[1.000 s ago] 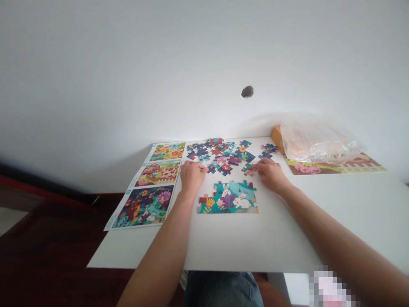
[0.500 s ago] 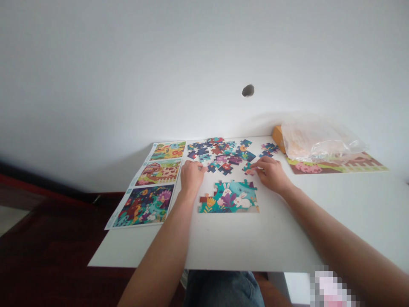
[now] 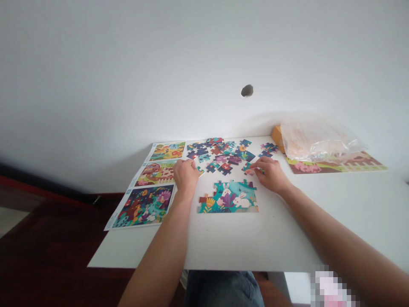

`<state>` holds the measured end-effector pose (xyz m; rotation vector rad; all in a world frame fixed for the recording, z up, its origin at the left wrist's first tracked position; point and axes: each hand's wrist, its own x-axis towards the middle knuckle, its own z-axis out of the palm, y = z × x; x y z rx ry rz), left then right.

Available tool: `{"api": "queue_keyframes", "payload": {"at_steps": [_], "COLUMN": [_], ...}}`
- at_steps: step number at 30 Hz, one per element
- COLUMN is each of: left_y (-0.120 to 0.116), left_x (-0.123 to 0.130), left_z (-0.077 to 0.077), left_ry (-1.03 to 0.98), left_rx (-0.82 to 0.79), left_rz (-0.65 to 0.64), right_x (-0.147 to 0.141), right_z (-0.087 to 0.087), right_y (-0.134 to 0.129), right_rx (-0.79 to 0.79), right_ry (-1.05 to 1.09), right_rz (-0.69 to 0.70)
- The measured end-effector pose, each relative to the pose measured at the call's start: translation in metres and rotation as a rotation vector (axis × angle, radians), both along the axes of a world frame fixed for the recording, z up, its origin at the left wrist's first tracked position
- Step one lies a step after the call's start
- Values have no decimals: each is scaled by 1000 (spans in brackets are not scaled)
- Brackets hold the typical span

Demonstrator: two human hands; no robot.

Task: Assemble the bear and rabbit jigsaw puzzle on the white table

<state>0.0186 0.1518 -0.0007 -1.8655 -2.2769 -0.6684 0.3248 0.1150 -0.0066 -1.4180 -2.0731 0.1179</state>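
A partly joined jigsaw puzzle (image 3: 234, 198), with white rabbits and purple leaves, lies on the white table in front of me. Up and to its left, my left hand (image 3: 186, 175) is closed, fingers curled. A small teal and yellow puzzle piece (image 3: 200, 171) pokes out at its fingers, mostly covered by them. To the upper right of the joined part, my right hand (image 3: 269, 172) pinches a teal puzzle piece (image 3: 247, 166) by its right side, low over the table. Several loose puzzle pieces (image 3: 220, 158) are scattered between and beyond both hands.
A reference sheet (image 3: 150, 204) with three pictures lies on the left, partly past the table edge. At the back right, a clear plastic bag (image 3: 319, 138) and an orange box (image 3: 277, 137) stand by a farm picture (image 3: 338, 164). The wall (image 3: 204, 85) closes off the back.
My left hand has shifted a little to the left, and a piece now shows beside its fingers. My right hand stays at the teal piece.
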Motion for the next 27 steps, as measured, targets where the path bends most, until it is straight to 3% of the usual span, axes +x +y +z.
{"api": "queue_keyframes", "payload": {"at_steps": [5,27], "left_y": [0,2], "left_x": [0,0], "left_z": [-4,-5], "left_ry": [30,97], "left_rx": [-130,-250], "left_rz": [-15,-67], "right_x": [-1,-3], "right_z": [-1,1], "right_y": [0,-2], "right_rx": [8,-1], "right_ry": [5,33], "right_rz": [12,11]}}
